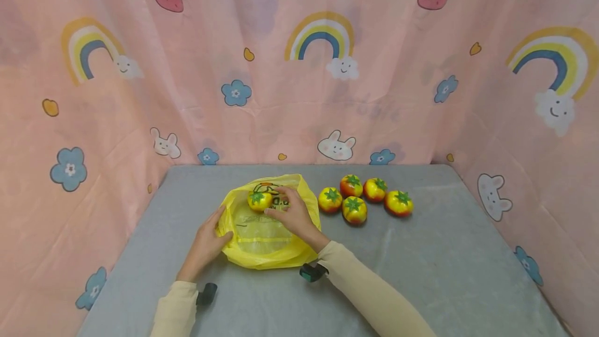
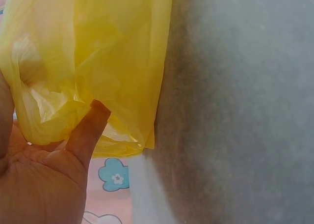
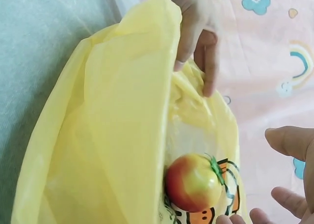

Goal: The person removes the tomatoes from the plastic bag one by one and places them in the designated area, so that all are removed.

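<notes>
A yellow plastic bag [image 1: 262,260] lies with its mouth spread on the table, a printed cartoon showing inside. My left hand [image 1: 206,241] holds its left rim, the thumb [image 2: 88,130] over the edge and the other fingers partly hidden behind the film. Inside the bag, near the print, is a yellow-and-red tomato [image 3: 194,182] with a green star-shaped top. My right hand [image 1: 295,217] reaches over the bag's opening beside this tomato. In the right wrist view its fingers [image 3: 289,202] are spread and stand apart from the tomato.
Several more tomatoes [image 1: 354,211] sit in a cluster on the grey table [image 1: 421,264], just right of the bag. A pink patterned curtain [image 1: 262,129] rises along the table's back and sides.
</notes>
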